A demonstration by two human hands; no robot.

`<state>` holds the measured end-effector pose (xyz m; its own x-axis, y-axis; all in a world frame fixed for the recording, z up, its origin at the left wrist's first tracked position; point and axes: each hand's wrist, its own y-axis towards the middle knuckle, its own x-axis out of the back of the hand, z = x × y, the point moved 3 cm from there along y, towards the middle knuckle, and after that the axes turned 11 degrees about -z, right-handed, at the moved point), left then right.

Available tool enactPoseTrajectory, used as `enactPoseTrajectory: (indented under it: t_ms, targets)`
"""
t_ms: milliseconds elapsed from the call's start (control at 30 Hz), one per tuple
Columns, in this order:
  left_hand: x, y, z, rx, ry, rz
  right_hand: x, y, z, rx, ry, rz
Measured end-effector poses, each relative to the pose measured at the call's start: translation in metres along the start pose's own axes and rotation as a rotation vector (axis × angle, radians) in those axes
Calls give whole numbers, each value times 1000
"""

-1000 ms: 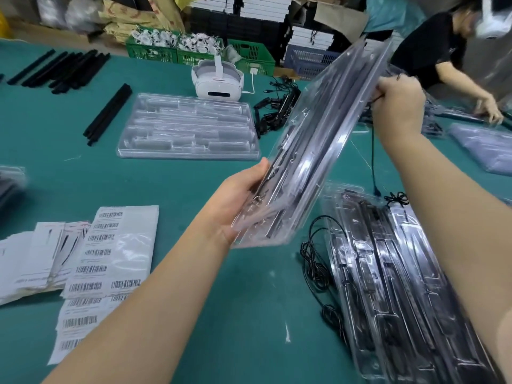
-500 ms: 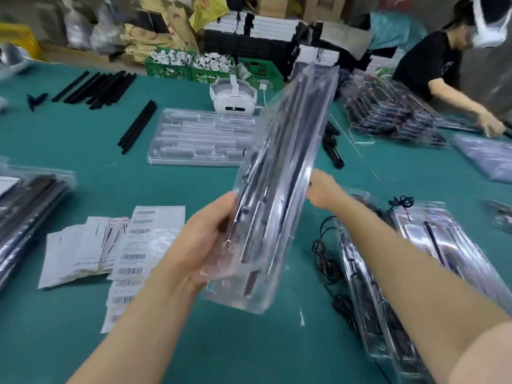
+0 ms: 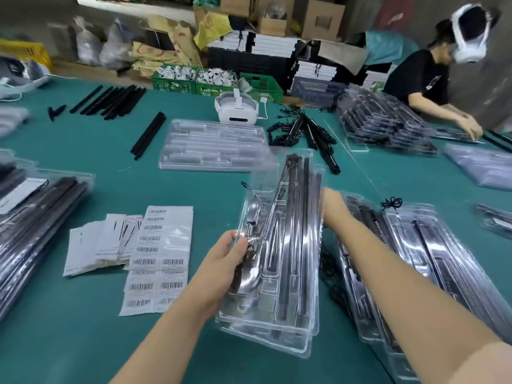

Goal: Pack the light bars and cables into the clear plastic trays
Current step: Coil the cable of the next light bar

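— Fingers [image 3: 241, 239] of our left hand [image 3: 221, 261] curl over the left edge of the filled tray [image 3: 279, 245], and they pinch it tight. Do we see that?

— Yes, we do. Our thumb side is under it, and the tray sits up off the table [image 3: 83, 162], tipped a little.

— What about our right hand [image 3: 332, 203]?

— We see it at the tray's right edge, up near the far half. It touches the tray, but the plastic hides the fingertips, so we cannot tell if they are curled or straight.

— Which way does the tray run?

— Long and thin, it points away from us. The near end is by our tummy and the far end points at the empty tray [image 3: 213, 145]. The dark light bars [image 3: 293, 231] lie the same long way inside it.

— Where should it go next?

— We think to a pile. The packed trays [image 3: 432, 259] lie just to our right, close to the right hand. The bagged stack [image 3: 41, 217] lies well off to our left.

— So which hand leads?

— The right one is nearer the packed trays, we guess.
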<state>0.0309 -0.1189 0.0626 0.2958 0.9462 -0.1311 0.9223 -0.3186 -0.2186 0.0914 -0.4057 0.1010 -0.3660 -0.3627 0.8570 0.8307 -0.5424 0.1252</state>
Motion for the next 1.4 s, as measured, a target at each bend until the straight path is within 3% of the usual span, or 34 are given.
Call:
enactPoseTrajectory:
  t_ms: [33,100,200,267,333,433,600,733,867,1000,1267,1400]
  targets:
    - [2,0,-1,0,-15,-19,5,-1,-1,9,32,-56]
    - [4,2,-3,-4,-51,-66,14,-5,-5,-135,364,-115]
    - [0,6,-5,6,-142,-105,21,-23,-5,-405,769,47]
    - [-5,9,-6,-39,-100,-146,19,-41,5,-395,755,214]
    - [-11,9,-5,-111,24,-165,14,-56,11,-350,660,277]
    - [-20,12,-3,-193,188,-174,7,-68,4,-396,695,176]
    - [-12,18,-6,-259,282,-301,33,-65,-17,-477,1086,184]
    - [10,22,-4,-212,406,-202,65,-61,-34,-437,1132,147]
    - [26,22,-6,-252,706,-73,93,-51,-33,-403,1210,80]
    - [25,17,-3,-171,694,71,116,-49,-6,-400,1341,58]
    - [32,19,9,-51,396,-88,156,-47,6,-293,1469,-27]
    - [21,13,16,-109,453,-68,173,-41,2,-286,1496,-128]
